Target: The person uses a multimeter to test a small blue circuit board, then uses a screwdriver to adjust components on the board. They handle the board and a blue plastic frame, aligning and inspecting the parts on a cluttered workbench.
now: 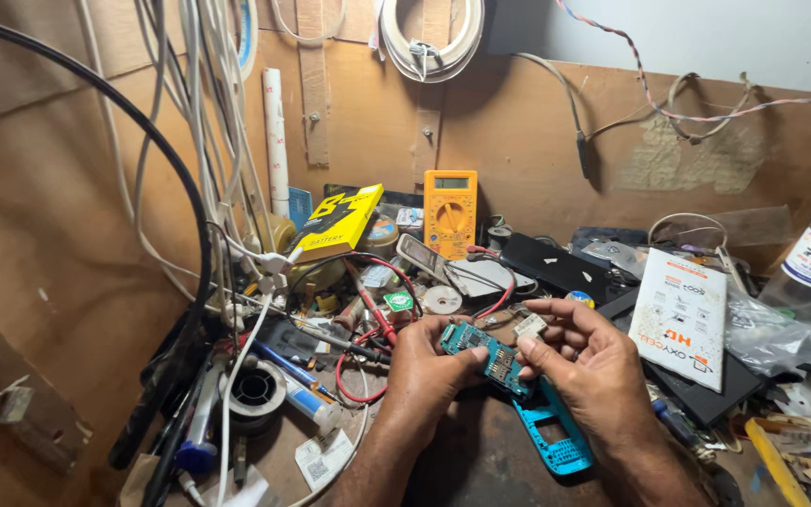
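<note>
The small teal-green printed circuit board sits above the worktop's middle, pinched at its edges between both hands: the left hand curls closed on its near end, the right hand grips the far end, fingers also closed around a small pale rectangular part. Edge-only contact and a level board would serve best here. A bright blue plastic phone frame lies just below. The brown worktop is crowded: orange multimeter, yellow-black box, solder spool, cables on board walls.
</note>
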